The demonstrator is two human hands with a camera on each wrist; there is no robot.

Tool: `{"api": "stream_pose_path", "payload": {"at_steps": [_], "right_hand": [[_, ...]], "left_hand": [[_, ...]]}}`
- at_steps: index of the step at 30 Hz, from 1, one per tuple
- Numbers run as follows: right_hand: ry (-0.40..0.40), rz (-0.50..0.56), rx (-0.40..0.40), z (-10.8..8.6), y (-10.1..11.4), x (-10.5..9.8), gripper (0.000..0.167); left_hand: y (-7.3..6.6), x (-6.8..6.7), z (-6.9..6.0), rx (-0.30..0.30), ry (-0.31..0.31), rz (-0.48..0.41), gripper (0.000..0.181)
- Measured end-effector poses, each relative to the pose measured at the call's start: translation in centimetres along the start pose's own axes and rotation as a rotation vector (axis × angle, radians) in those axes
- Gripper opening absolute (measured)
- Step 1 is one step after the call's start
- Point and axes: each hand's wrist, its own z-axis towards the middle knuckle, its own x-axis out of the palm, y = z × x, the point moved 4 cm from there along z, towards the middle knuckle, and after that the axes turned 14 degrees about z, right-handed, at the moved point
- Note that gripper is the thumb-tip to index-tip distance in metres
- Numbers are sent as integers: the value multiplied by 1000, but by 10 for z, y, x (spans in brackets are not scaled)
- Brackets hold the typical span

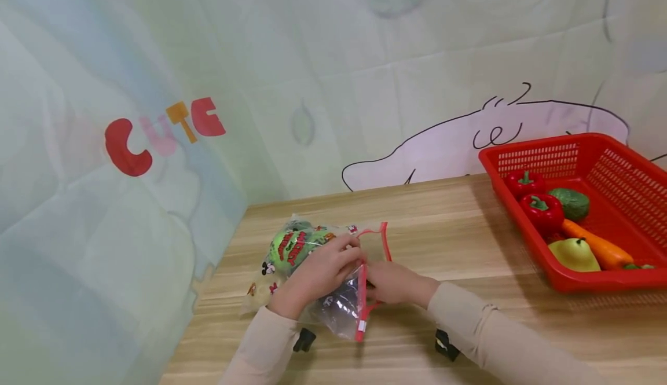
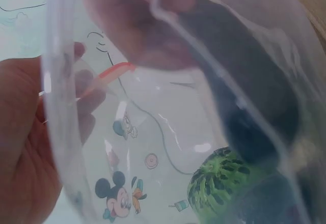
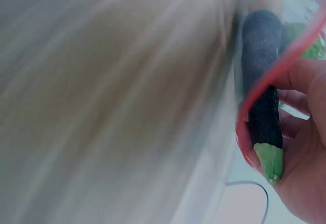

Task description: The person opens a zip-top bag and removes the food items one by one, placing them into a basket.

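Nearest: gripping a zucchini (image 3: 261,46) toward its stem end in the right hand (image 1: 398,282), far end pointing into the mouth of a clear zip bag (image 1: 336,310). Holding the bag by its red-edged mouth in the left hand (image 1: 325,266), fingers curled at the film. Judged step in hand: loading the zucchini through the opening. Next move seems to call for pushing deeper, stem past the zip, then letting go without dragging the film.

In the bag, besides the zucchini: a striped watermelon (image 2: 216,175), plus a dark shape just beside it, too blurred to identify. Cartoon prints on the film. Lying on a wood-grain bench (image 1: 427,211).

Farther, to the right: a red plastic basket (image 1: 609,279), holding two red bell peppers (image 1: 542,211), a wrinkled green vegetable (image 1: 570,204), kind uncertain, a carrot (image 1: 599,246) and a pear (image 1: 573,256).

Behind everything: a printed curtain (image 1: 312,37), lettered "CUTE".
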Motion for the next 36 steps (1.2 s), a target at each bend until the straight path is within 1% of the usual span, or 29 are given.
{"api": "stream_pose_path", "payload": {"at_steps": [3,5,7,13,19,21,24,27,31,34,36], "right_hand": [[-6,4,88,-10,-5,-16,40],[-4,43,166,-17,-8,-27,38],[-17,57,207,-24,-11,-37,27],[-56,80,309,-42,-16,-60,24],[-107,96,343,-56,-19,-76,26],[-116,104,353,-62,-20,-83,27],[-127,97,374,-71,-21,-96,28],[-138,62,381,-79,-21,-111,30],[-159,22,373,-90,-20,-127,31],[-180,-14,359,-100,-18,-137,30],[-186,-12,366,-107,-17,-144,30]], "left_hand": [[1,-1,1,-13,5,1,14],[2,-1,3,-17,6,-5,15],[2,-2,4,-18,11,-10,14],[2,-1,6,-22,30,-16,13],[3,-2,7,-31,29,-14,12],[4,-2,7,-31,24,-20,12],[5,-2,7,-36,33,-25,14],[6,-2,6,-43,45,-28,14],[7,-1,5,-48,43,-39,13],[6,0,4,-43,27,-44,13],[5,1,2,-41,14,-43,13]]}}
